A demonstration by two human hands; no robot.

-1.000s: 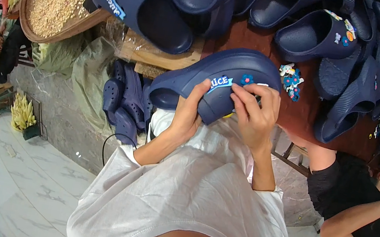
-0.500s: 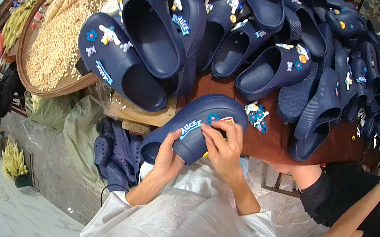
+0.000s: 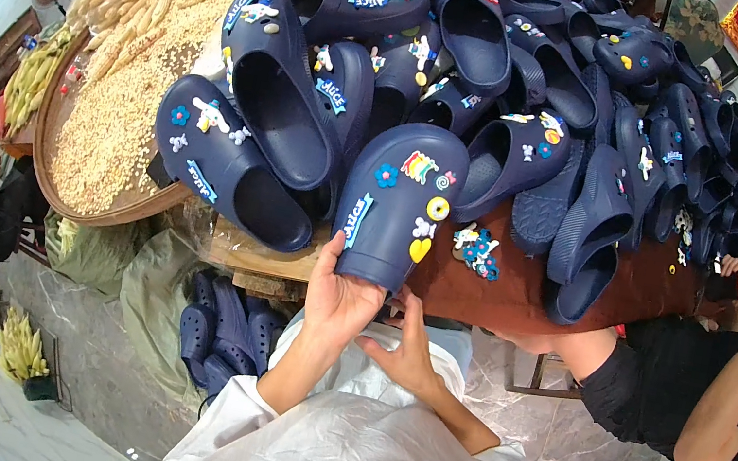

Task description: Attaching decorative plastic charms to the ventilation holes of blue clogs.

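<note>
A navy clog is in my left hand, its toe pointing away and its decorated top turned up. The fingers go into the foot opening and the thumb presses outside near a blue ribbon-shaped charm. Its top also carries a blue flower, a rainbow piece, a yellow ring and a yellow heart. My right hand is just below the clog's right edge, thumb and fingers apart; whether a fingertip touches the clog is unclear. A small heap of blue-flower and white charms lies on the brown cloth to the right.
Decorated navy clogs pile across the table beyond my hands. On the left, a round tray holds corn kernels. Plain clogs sit below the table edge. A person in black sits at the right; others are at the far left.
The clog has moved farther from me, with its toe swung away and its top more fully in view. My right hand has left the charms on its top and dropped below its edge.
</note>
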